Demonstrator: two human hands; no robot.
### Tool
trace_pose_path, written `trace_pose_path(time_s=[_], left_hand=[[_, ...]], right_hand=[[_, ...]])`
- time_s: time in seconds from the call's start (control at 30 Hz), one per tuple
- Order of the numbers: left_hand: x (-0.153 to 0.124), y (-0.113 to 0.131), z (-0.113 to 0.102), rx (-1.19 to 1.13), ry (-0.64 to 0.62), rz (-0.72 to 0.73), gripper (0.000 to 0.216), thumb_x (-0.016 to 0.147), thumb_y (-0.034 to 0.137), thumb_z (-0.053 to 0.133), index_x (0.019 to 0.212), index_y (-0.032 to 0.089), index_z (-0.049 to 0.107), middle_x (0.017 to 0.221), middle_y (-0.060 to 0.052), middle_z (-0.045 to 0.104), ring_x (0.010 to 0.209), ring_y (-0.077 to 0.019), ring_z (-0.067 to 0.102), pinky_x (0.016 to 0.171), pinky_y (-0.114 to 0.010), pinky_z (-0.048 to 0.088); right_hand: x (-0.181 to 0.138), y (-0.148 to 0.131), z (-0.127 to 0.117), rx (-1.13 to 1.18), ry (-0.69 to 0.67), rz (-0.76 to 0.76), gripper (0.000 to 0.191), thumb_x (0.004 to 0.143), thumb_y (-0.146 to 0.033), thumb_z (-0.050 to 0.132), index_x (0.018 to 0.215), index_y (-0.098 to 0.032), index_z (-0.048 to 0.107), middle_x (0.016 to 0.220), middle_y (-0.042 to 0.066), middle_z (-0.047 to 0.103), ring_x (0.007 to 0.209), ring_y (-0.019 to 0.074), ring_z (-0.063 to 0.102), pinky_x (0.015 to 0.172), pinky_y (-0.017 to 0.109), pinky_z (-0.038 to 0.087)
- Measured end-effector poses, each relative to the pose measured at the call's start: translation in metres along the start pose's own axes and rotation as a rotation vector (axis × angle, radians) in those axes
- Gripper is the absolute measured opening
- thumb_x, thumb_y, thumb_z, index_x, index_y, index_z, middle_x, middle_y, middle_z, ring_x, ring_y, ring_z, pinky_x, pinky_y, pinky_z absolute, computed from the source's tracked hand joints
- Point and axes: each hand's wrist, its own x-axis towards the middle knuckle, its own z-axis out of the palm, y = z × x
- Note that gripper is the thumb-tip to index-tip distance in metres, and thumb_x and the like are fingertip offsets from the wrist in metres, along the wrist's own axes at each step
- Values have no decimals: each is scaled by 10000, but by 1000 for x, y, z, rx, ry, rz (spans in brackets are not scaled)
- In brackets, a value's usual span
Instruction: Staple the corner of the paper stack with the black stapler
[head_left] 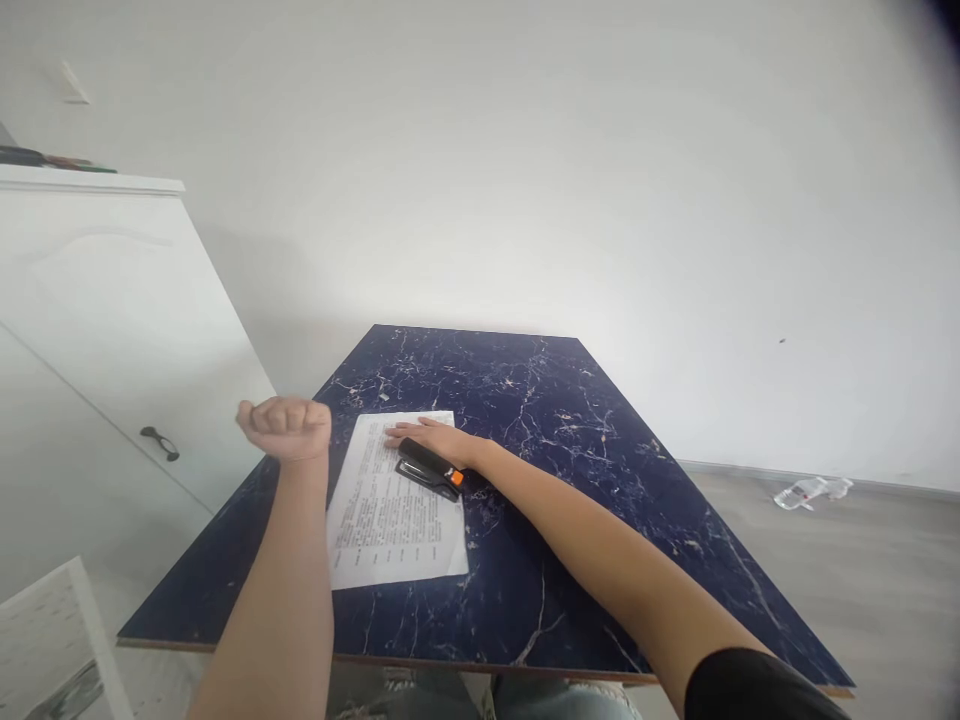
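Note:
A printed sheet of paper (397, 545) lies on the blue marbled table (540, 600). On it rests a black stapler (429, 465) with an orange patch at its near end. My right hand (442, 440) lies on the upper part of the paper, fingers stretched out, just beyond the stapler; whether it touches the stapler I cannot tell. My left hand (289, 425) is held up in a fist left of the paper, over the table's left side. Nothing shows in its curled fingers.
A white cabinet (112, 300) with a dark handle stands to the left of the table. At the lower left is a white-framed panel (45, 640). The table's far end is close to a white wall (525, 180). A crumpled clear plastic item (811, 492) lies on the floor at right.

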Motion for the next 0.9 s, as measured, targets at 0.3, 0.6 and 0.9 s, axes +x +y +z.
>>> trace_pose_path(time_s=[0.3, 0.6, 0.9], left_hand=[[-20, -59, 56, 268, 104, -599, 677, 987, 473, 436, 496, 184, 72, 484, 57, -48, 403, -104, 94, 464, -291, 328], [-53, -127, 76, 1010, -219, -859, 464, 970, 536, 517, 661, 193, 571, 630, -13, 502, 597, -154, 486, 615, -308, 433], [-89, -129, 80, 1717, -1047, -752, 433, 1008, 511, 473, 1350, 292, 625, 1465, -95, 546, 1347, -346, 465, 1120, -563, 333]], right_hand=[[-116, 4, -21, 66, 49, 132, 565, 1051, -417, 433, 1603, -367, 324, 1685, -25, 240, 1569, 239, 192, 1276, 482, 43], [-140, 4, -31, 227, 256, 272, 422, 1030, -498, 476, 1348, -288, 657, 1469, 42, 591, 1417, 269, 477, 1214, 485, 291], [-186, -63, -55, 130, 93, 463, 489, 760, -553, 815, 1037, -200, 619, 944, 71, 680, 723, 188, 590, 587, 297, 424]])
